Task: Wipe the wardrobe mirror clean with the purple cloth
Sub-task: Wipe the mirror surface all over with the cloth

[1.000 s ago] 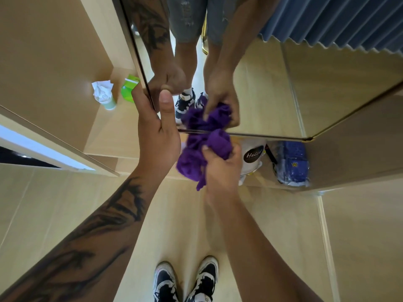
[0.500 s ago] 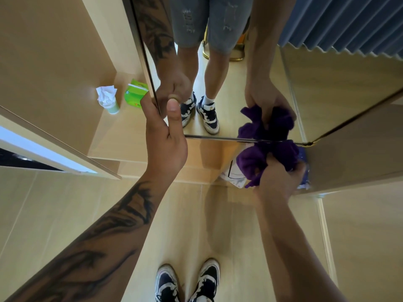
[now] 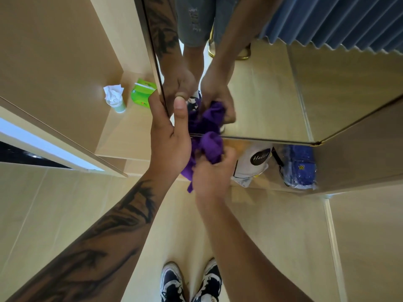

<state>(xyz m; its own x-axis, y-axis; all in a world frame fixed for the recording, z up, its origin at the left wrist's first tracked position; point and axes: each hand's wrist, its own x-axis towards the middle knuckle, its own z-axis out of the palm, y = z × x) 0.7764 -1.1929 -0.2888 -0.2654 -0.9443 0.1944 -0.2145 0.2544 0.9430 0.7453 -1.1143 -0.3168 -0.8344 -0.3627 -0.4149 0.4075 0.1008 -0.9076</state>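
Purple cloth (image 3: 210, 147) (bunched) gripped by right hand (image 3: 214, 171); left hand (image 3: 171, 136) clasps mirror (image 3: 272, 101) edge.

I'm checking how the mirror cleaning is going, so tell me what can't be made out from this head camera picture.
- Head view: the fingers of the left hand are hidden behind the mirror door's edge.
- The part of the purple cloth inside the right hand is covered by its fingers.
- The mirror is cut off by the top edge; its upper area is unseen.
- Smears or dust on the glass are too faint to judge.
- The white bag has partly hidden lettering.

White bag (image 3: 250, 164) — dark round label reads "Hello".
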